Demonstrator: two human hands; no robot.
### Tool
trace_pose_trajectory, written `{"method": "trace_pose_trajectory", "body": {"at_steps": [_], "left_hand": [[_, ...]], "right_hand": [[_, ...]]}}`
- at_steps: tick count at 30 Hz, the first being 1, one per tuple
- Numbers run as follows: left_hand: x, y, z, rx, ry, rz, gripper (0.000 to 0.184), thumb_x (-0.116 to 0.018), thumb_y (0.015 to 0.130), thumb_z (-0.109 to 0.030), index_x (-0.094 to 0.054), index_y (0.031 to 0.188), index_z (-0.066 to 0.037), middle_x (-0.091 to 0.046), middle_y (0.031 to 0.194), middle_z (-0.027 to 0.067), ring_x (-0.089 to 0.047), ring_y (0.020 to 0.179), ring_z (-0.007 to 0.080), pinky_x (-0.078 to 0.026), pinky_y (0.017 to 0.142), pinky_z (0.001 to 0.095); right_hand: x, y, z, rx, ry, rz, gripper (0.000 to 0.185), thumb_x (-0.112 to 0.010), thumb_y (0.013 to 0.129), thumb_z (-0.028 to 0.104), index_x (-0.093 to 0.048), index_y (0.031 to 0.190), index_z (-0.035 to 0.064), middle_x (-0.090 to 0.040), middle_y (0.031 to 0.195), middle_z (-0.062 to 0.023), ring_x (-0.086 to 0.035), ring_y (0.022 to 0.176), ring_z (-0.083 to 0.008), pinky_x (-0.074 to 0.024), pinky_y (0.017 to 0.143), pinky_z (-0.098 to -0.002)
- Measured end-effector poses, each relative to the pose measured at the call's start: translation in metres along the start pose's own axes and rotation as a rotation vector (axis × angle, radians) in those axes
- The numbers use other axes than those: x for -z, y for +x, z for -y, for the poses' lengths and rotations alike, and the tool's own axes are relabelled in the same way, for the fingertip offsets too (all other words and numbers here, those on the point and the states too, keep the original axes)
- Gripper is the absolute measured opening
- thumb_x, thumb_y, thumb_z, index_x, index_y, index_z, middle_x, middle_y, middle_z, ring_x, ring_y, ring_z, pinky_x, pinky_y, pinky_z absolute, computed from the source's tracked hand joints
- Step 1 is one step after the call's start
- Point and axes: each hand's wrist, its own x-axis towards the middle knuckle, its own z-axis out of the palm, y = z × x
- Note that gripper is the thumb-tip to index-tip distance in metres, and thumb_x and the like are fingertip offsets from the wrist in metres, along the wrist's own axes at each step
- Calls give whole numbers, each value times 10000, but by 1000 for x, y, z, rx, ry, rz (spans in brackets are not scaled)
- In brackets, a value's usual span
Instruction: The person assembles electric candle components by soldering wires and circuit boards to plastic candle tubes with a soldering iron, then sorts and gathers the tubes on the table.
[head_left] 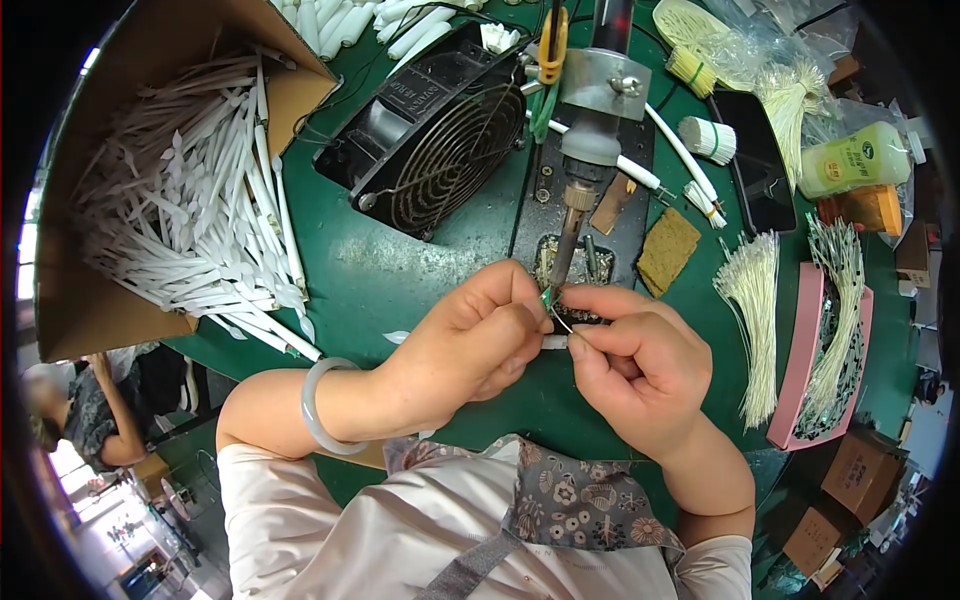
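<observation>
The small green part (547, 297) is in the grip of the left hand (485, 335), which is narrow, with the finger and the thumb closed on it, just below the tip of the soldering iron (575, 215). The right hand (645, 355) is also narrow, and it pinches a thin wire (562, 321) beside this part. Between the two hands a short white piece (555, 342) shows. The surface is a green counter (385, 275), which has some worn, pale marks in front of the fan (430, 140); this fan stands beyond the grip and to the left. Farther left there is an open carton (235, 335), full of white candle-shaped pieces (190, 205). To the right of the grip lie a yellowish sponge (667, 250), a bundle of pale wires (752, 325) and a pink tray (794, 415); beyond them are a black phone (755, 160) and a bottle (855, 160). In the room, far left of the grip, another person (95, 410) is near bright windows (28, 245), and brown boxes (860, 472) stand at the far right.
</observation>
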Motion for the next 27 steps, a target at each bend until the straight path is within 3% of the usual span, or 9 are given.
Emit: {"method": "trace_pose_trajectory", "body": {"at_steps": [14,27], "left_hand": [[2,0,-1,-29,53,10,61,-441,927,-107,-450,876,-75,-433,629,-20,-301,452,30,-213,385,199],[11,2,8,-188,284,65,56,-471,913,-81,-465,867,-49,-401,687,-70,-325,598,-2,-258,493,184]], "right_hand": [[1,2,0,15,-8,8,135,-704,681,-35,-602,760,5,-678,907,-140,-654,688,-188,-520,560,-255],[5,2,0,3,-18,75,127,-718,665,-18,-632,752,12,-670,894,-125,-654,726,-206,-528,615,-277]]}}
